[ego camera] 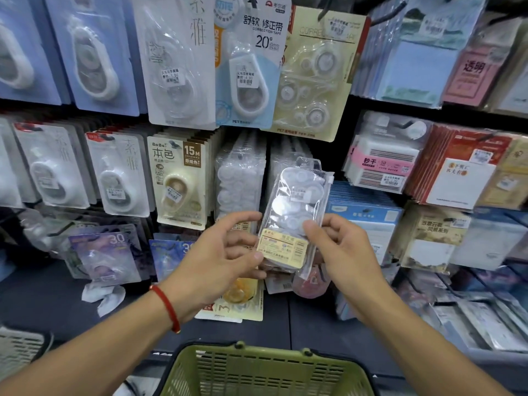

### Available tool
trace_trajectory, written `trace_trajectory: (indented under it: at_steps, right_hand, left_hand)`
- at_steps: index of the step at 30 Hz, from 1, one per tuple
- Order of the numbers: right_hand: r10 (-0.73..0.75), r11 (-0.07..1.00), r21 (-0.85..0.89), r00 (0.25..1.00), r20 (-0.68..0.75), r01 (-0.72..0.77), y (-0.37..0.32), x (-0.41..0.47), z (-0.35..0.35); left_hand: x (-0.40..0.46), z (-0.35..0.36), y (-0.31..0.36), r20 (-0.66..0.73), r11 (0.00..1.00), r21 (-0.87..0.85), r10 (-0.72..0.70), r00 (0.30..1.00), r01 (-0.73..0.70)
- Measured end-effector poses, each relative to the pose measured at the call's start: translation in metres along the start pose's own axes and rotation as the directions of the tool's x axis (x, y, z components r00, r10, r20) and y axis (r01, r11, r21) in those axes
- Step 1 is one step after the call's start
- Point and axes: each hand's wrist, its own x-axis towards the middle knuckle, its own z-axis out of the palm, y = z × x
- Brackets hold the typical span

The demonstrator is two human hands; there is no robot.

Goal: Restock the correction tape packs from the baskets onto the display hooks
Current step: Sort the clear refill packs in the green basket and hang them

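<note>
Both forearms reach forward, bare. The left hand point(225, 247) and right hand point(340, 247) meet at chest height, fingers curled, thumbs pinching.

Pack point(297, 207): clear glossy plastic (paper label); basket point(265, 372): matt plastic.

Blue pack point(248, 61) reads "CORRECTION TAPE 20"; beige pack point(180, 178) "15M"

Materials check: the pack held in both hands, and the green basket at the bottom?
Pack: looks like a thin clear plastic pouch, glossy; white spools show through, with glare and wrinkles. A yellowish printed label, probably paper, sits at its lower end. Green basket: likely moulded rigid plastic, matte olive; slotted walls and a thick rim.
</note>
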Motion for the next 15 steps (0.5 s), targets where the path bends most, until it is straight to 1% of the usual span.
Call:
trace_trajectory:
  at_steps: [4,9,15]
  right_hand:
    - [-0.053,0.999,0.012,0.999,0.006,0.053,-0.002,0.002,-0.006]
    - [-0.085,0.996,-0.027,0.996,-0.006,0.085,-0.005,0.003,-0.008]
    - [-0.11,0.993,0.04,0.994,-0.026,0.111,-0.006,0.0,-0.004]
  left_hand:
    - [-0.002,0.003,0.002,0.006,1.0,-0.01,0.022,1.0,-0.022]
    - [-0.006,0.005,0.011,0.025,0.998,-0.034,0.045,0.999,-0.044]
    - [-0.008,0.001,0.014,0.063,0.995,-0.084,0.06,0.996,-0.055]
